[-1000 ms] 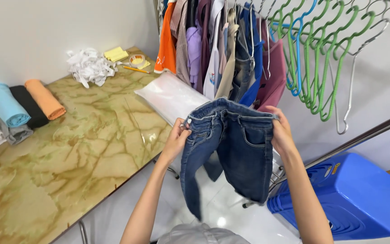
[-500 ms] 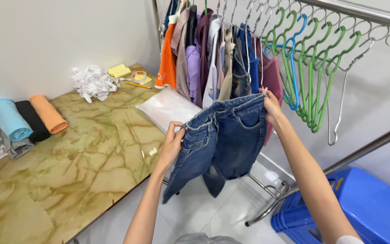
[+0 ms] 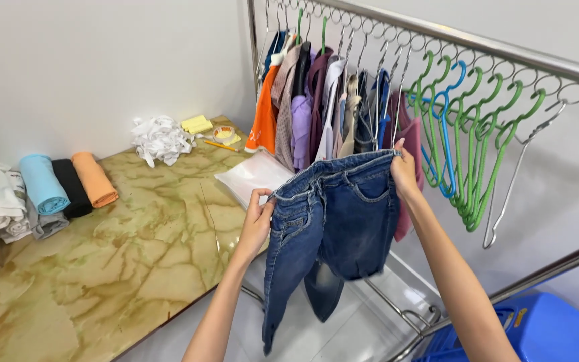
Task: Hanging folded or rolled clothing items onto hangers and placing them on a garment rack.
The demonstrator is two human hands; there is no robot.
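Two hands, one garment: I see both of my hands pinching the waistband of a pair of jeans, which hangs in the air between the table and the clothes rack.
Clothes rack: a steel rail runs from far left to near right across the top; shirts hang bunched at its far-left end, empty green and blue hangers to their right.
Table: marble-patterned top on the left, with rolled towels at its far-left edge and a clear plastic bag at the far-right corner, just beside the jeans.
Jeans, long axis: the waistband slopes from low left up to high right, and the legs drop straight down toward the floor, the left leg longer in view than the folded right one.
Left hand: clenched on the lower, left end of the waistband, close to the table edge.
Right hand: fingers closed on the higher, right end of the waistband, right up against the hung shirts and near the rail.
Nearer hand: the right one sits closest to the rack; the left is nearer the table.
Blue crate: low at near right, well apart from the jeans.
Unclear: whether a hanger is already inside the waistband I cannot tell; the denim hides it.
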